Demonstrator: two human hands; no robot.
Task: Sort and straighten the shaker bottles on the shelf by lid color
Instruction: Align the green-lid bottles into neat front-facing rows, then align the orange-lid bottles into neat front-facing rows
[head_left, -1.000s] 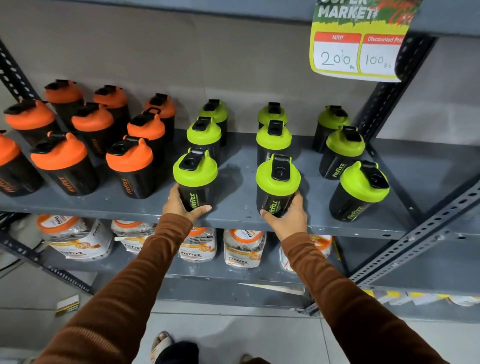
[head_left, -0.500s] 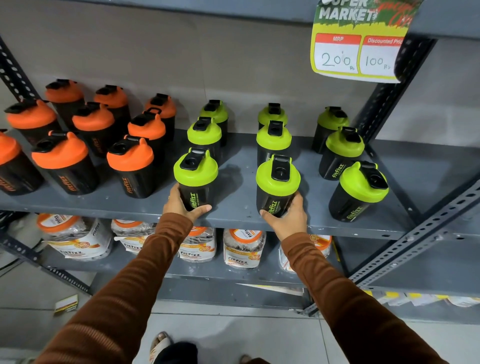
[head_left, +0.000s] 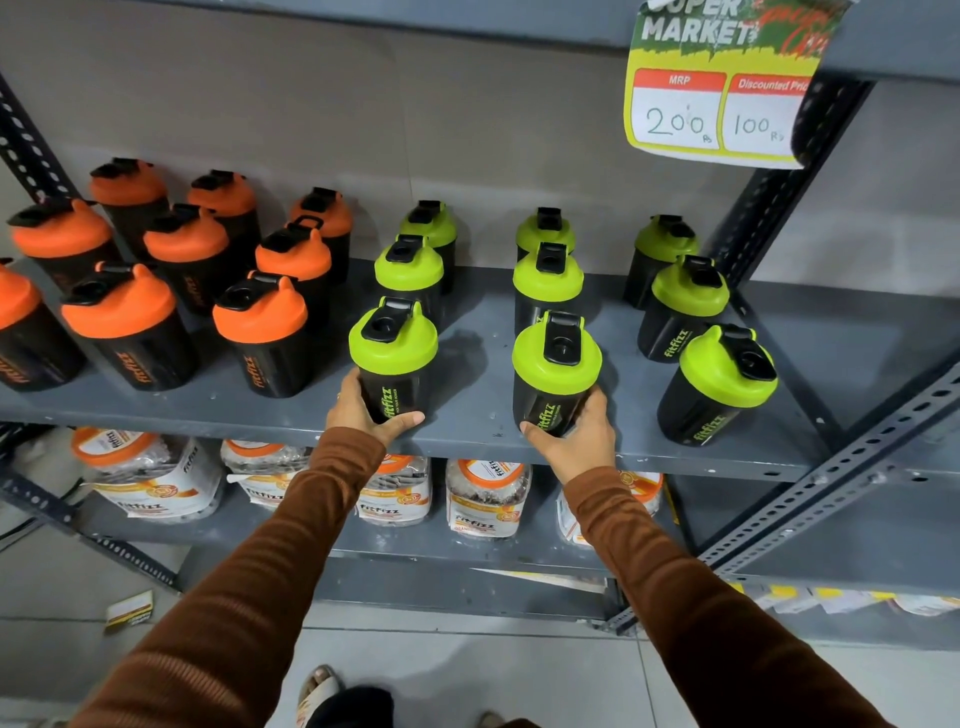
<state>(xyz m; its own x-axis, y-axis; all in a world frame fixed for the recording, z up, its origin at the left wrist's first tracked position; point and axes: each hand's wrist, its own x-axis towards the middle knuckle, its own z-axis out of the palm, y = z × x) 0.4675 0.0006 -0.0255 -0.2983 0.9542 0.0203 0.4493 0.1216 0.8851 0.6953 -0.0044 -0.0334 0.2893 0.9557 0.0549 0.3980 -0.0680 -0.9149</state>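
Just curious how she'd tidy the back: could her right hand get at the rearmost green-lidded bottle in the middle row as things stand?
Probably not directly. The right hand is wrapped around the front bottle, and a second bottle stands between that and the rearmost bottle. It could likely reach over their lids after letting go.

Left hand (head_left: 366, 415) and right hand (head_left: 582, 439) curled, arms outstretched.

On the grey shelf (head_left: 467, 447) we count nine green-lidded shakers (head_left: 556, 358) in three columns, nine orange-lidded shakers (head_left: 260, 317) to their left, and five labelled jars (head_left: 485, 499) on the tier below.
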